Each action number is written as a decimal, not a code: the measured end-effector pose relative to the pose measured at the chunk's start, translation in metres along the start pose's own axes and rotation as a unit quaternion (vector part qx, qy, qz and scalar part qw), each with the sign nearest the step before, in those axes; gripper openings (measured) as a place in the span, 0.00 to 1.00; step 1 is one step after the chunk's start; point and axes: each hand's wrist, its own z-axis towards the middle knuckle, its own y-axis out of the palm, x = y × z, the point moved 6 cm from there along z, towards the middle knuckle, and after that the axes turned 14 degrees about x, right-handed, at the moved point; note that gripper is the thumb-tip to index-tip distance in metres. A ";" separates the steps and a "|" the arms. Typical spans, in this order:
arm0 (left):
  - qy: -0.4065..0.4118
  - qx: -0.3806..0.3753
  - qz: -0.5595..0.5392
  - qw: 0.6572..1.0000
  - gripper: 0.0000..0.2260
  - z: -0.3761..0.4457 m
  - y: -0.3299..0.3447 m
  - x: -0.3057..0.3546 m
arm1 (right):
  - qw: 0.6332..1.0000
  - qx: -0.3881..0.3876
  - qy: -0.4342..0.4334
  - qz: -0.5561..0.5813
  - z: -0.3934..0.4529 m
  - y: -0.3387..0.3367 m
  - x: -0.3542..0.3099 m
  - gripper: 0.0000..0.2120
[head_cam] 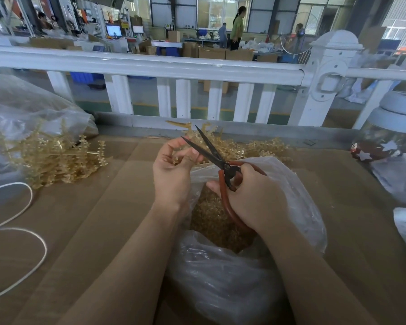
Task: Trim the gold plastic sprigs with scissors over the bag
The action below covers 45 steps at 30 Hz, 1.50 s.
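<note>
Above the clear plastic bag (pixel 232 273) of gold trimmings, red-handled scissors (pixel 220 170) are being gripped, blades parted, by the right hand (pixel 251 195), while a gold plastic sprig (pixel 190 146) is being pinched by the left hand (pixel 174 170), with loose sprigs (pixel 256 147) being left heaped beyond.

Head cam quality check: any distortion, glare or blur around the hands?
Head view: wide-angle bowing bends the white railing; windows behind are bright and washed out; soft glare on the clear bag; scissors and both hands, left and right, are fairly sharp; frame edges smear; shadows soft.
</note>
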 end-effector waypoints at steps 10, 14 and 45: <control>-0.129 -0.024 -0.081 0.988 0.12 0.001 -0.001 -0.017 | 0.999 0.021 -0.010 -0.028 0.003 -0.002 0.001 0.35; -0.121 -0.015 -0.085 0.989 0.10 0.002 -0.001 -0.014 | 0.998 0.051 -0.022 -0.039 0.003 -0.007 -0.002 0.33; -0.128 -0.062 -0.033 0.989 0.07 -0.007 0.005 -0.003 | 0.997 0.058 -0.049 -0.032 0.003 -0.011 -0.003 0.36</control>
